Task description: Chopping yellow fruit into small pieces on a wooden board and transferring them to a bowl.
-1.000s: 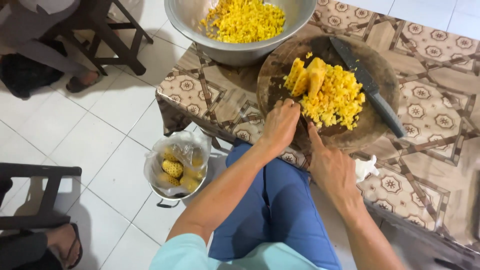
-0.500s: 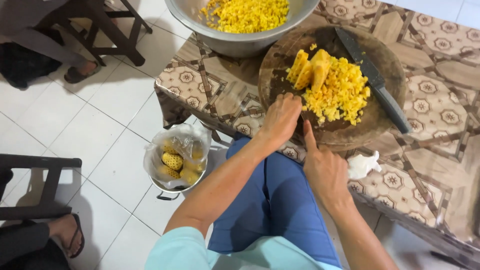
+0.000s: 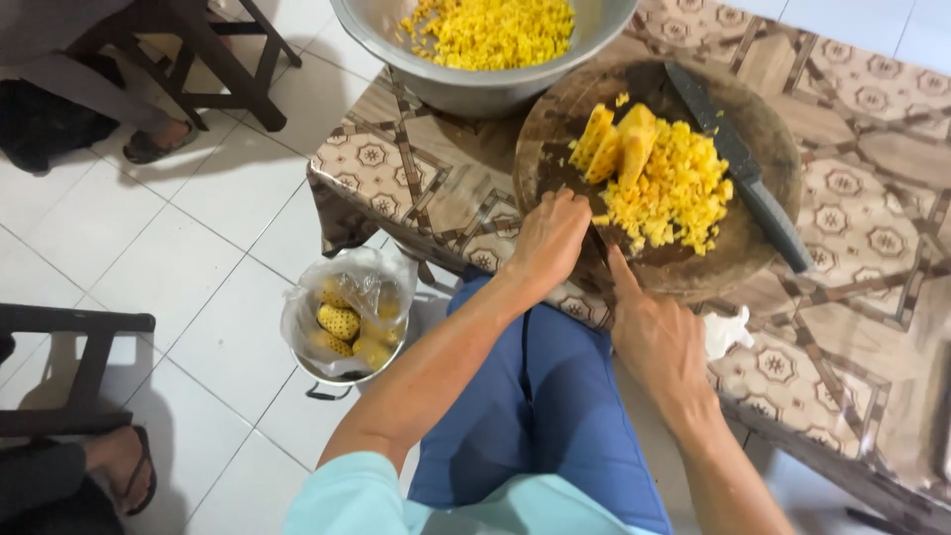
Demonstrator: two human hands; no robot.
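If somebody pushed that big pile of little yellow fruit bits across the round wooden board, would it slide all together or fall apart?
It would probably fall apart: the yellow pile is many small loose cubes, and a few already lie strayed on the wooden board. The bits look wet, so some may stick or smear. The bigger wedges beside them would likely slide whole.

Round wooden cutting board (image 3: 753,248) on patterned tabletop (image 3: 872,327); yellow chopped fruit pile (image 3: 669,193) on board, dark-handled knife (image 3: 743,168) right of pile; grey metal bowl (image 3: 466,84) behind-left; plastic-lined pot (image 3: 347,317) on floor, left.
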